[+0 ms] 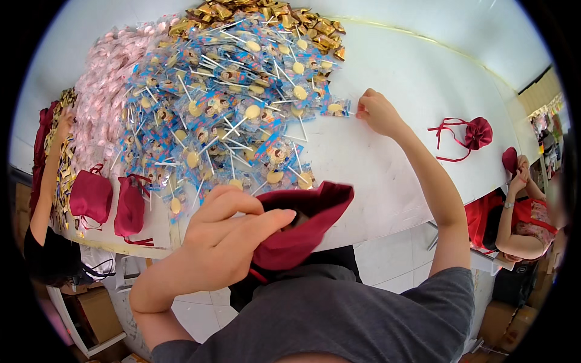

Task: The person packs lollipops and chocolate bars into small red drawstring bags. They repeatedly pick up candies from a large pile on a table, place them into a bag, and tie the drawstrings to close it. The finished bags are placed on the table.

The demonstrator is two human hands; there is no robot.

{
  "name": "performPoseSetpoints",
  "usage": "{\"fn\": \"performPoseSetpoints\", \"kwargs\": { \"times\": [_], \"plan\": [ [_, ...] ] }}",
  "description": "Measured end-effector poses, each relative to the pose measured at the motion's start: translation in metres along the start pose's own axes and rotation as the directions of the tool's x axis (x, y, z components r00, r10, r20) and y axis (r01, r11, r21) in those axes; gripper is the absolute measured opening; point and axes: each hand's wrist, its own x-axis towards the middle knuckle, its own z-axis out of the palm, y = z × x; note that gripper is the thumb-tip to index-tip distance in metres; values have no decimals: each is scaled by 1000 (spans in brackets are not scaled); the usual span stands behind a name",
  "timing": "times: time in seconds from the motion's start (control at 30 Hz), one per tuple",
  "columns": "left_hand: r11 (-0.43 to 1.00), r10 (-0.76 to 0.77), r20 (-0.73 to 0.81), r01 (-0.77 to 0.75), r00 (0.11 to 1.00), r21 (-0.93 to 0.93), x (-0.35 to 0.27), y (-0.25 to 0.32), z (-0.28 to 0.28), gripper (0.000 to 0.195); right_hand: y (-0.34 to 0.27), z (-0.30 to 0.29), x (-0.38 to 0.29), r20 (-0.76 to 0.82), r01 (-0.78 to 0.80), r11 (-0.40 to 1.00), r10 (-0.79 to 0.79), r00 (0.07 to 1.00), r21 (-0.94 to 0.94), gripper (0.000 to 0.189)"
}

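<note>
My left hand [231, 236] grips the rim of a dark red fabric drawstring pouch [290, 245], whose mouth is spread; little of its inside shows. Out over the white table [376, 190], the fingertips of my right hand [379, 111] pinch the white stick of a wrapped lollipop [335, 108] at the right edge of a big heap of lollipops [227, 100] in clear and blue wrappers. Two filled red pouches [91, 194] [130, 206] lie left of my left hand. A gathered red pouch [478, 134] with ribbon ties lies to the right.
Pink-wrapped sweets [106, 86] and gold-wrapped sweets [268, 16] border the lollipops. At far left, a co-worker's arm [52, 168] reaches towards more gold packets [66, 181]. At far right, another person's hands [522, 174] hold a red pouch [509, 159]. Cardboard boxes [97, 313] stand below the table.
</note>
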Motion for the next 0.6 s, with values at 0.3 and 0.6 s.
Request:
{"fn": "performPoseSetpoints", "kwargs": {
  "times": [0.3,0.6],
  "plan": [
    [984,-178,39,178,983,16,-17,-7,-9,36,3,-53,46,-94,-44,519,236,967,854,14],
    [936,-346,-114,334,932,-108,-41,-9,12,22,-87,-14,35,-240,58,799,110,965,598,12]
  ]
}}
